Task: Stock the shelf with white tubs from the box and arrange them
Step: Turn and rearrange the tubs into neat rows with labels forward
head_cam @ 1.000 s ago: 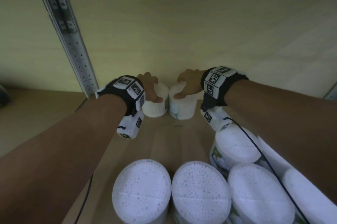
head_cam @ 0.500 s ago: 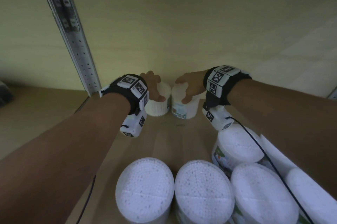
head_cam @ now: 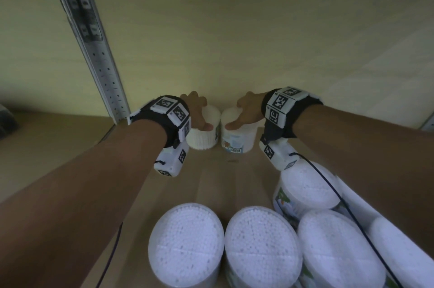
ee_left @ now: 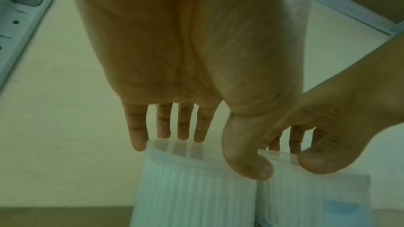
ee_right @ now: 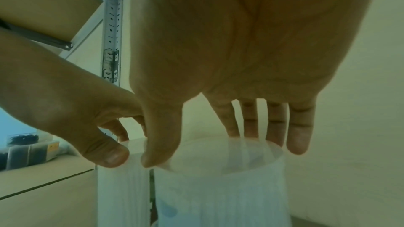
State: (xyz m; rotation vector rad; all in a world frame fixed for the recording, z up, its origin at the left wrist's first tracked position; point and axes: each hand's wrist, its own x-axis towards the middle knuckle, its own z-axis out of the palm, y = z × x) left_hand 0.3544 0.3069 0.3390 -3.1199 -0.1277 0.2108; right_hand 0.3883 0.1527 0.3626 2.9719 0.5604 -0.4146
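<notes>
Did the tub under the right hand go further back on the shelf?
Yes. The right tub under the right hand slid a little deeper, toward the back wall.

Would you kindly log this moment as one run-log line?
phase: placing at shelf back | left hand: grips left tub from above | right hand: grips right tub from above | tubs: upright, side by side

Seven white tubs [head_cam: 203,132] on the shelf [head_cam: 225,177]; two hands [head_cam: 197,111].
</notes>
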